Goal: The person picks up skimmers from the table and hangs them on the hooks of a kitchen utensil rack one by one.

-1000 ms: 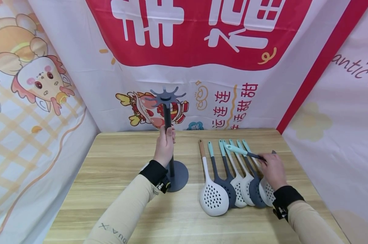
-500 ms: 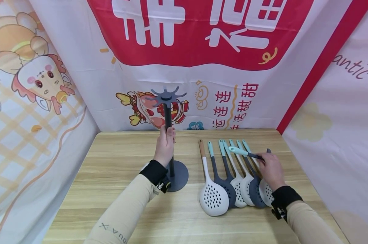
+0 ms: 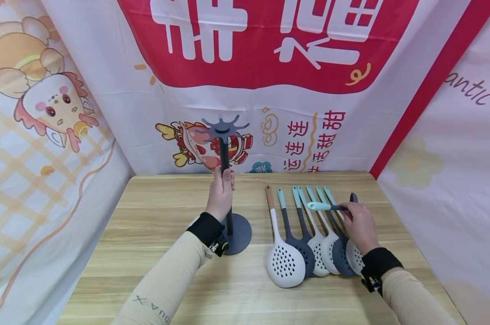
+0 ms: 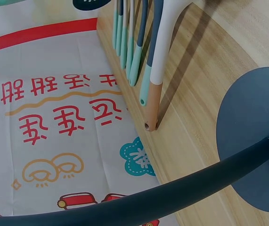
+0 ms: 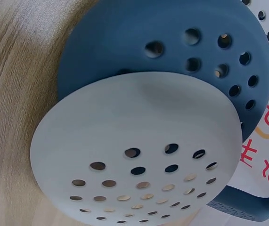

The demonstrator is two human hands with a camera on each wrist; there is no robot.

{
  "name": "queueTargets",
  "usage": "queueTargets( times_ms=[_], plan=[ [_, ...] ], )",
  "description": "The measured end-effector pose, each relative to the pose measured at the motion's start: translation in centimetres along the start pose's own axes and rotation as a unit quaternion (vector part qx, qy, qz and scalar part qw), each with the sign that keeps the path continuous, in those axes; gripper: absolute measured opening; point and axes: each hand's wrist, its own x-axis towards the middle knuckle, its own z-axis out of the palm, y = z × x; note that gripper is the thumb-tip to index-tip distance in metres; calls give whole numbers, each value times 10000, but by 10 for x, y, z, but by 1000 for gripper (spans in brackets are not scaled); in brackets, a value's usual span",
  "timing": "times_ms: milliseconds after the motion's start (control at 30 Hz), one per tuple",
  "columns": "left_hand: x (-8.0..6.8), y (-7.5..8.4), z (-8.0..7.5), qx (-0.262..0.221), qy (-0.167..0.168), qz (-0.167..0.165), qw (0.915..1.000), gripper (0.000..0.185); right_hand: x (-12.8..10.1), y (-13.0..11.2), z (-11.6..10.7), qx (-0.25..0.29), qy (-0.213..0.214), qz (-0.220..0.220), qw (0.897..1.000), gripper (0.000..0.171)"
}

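Observation:
My left hand [image 3: 219, 193] grips the upright pole of a dark grey utensil stand [image 3: 225, 155]. The stand has a round base [image 3: 242, 234] on the table and a ring of hooks [image 3: 222, 130] at its top. Above the right end of a row of skimmers, my right hand [image 3: 361, 228] pinches a dark skimmer [image 3: 319, 206] by its shaft, with the mint handle pointing left. Its perforated head [image 5: 247, 206] shows at the lower right of the right wrist view; in the head view the hand hides most of it.
Several skimmers lie overlapping on the wooden table [image 3: 155, 216], heads toward me. Leftmost is a white skimmer [image 3: 285, 264] with a wooden handle; the others are white or dark with mint handles. Printed cloth [image 3: 253, 99] hangs behind the table and at both sides.
The held skimmer has turned in my right hand: its handle end has shifted right and lower, its head end left. The right hand moved slightly left. My left hand and the stand look still.

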Motion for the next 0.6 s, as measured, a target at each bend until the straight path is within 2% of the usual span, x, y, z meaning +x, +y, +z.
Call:
queueTargets(
  times_ms=[400,433,600],
  plan=[
    [1,0,-1,-98,-70,-102,9999,29,2,-6,-3,70,-8,36,10000,19],
    [0,5,-2,-115,-89,-138,9998,28,2,-7,-3,87,11,10,10000,19],
    [0,5,-2,-95,-65,-70,9999,32,4,-11,-3,197,129,-131,9996,21]
  ],
)
